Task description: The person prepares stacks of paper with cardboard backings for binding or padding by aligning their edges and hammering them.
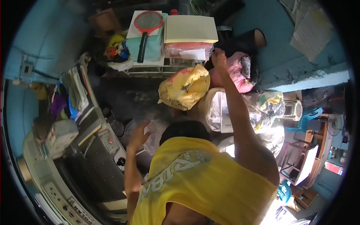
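My right arm reaches forward, and my right hand (219, 58) is at the right side of a plastic-wrapped paper stack (186, 51), beside a pink bundle (237, 71). Its fingers look curled together; what they grip, if anything, is hidden. My left hand (139, 135) is low on the left, next to a dull greyish sheet or plastic (153, 137), with thumb and fingers apart and nothing visible in it. A crumpled yellow plastic bag (185, 88) lies between the two hands.
A red electric swatter (148, 22) rests on paper stacks on a white rack (150, 69). A machine marked POLAR (80, 213) stands at left. Stuffed clear plastic bags (262, 108) are at right, near a teal chair (310, 119). A dark roll (243, 42) lies behind.
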A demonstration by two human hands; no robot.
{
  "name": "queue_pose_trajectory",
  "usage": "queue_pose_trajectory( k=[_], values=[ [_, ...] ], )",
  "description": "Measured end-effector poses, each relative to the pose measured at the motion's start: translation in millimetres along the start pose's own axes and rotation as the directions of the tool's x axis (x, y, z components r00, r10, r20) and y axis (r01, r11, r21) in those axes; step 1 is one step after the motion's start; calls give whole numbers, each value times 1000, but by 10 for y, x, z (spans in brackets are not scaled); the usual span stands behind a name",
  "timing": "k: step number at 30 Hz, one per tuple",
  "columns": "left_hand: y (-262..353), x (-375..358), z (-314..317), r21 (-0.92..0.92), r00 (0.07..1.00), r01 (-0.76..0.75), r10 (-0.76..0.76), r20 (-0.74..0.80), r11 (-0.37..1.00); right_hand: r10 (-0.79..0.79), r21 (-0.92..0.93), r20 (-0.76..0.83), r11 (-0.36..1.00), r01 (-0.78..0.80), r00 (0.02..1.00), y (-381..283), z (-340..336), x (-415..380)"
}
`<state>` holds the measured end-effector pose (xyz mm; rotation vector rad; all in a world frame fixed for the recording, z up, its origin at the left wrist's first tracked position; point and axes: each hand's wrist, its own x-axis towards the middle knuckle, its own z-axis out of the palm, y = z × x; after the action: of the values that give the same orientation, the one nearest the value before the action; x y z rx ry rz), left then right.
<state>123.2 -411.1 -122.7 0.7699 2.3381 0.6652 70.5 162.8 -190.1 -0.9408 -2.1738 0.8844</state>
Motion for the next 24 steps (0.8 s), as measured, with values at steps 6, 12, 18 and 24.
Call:
queue_pose_trajectory(
  k=[6, 12, 18, 24],
  values=[
    [771, 1698, -909, 84, 981, -190, 186, 59, 978, 464, 369, 260, 763, -531, 847, 751, 390, 1404],
    [1538, 3075, -1234, 84, 924, -369, 357, 136, 926, 495, 151, 273, 825, -545, 825, 700, 401, 1633],
    [1950, 4045, -1221, 87, 817, -551, 516, 259, 830, 479, -2, 304, 865, -502, 823, 686, 338, 1886],
    [2369, 5091, -897, -68, 894, -292, 298, 335, 954, 353, 503, 612, 516, -693, 707, 478, 190, 1963]
  ],
)
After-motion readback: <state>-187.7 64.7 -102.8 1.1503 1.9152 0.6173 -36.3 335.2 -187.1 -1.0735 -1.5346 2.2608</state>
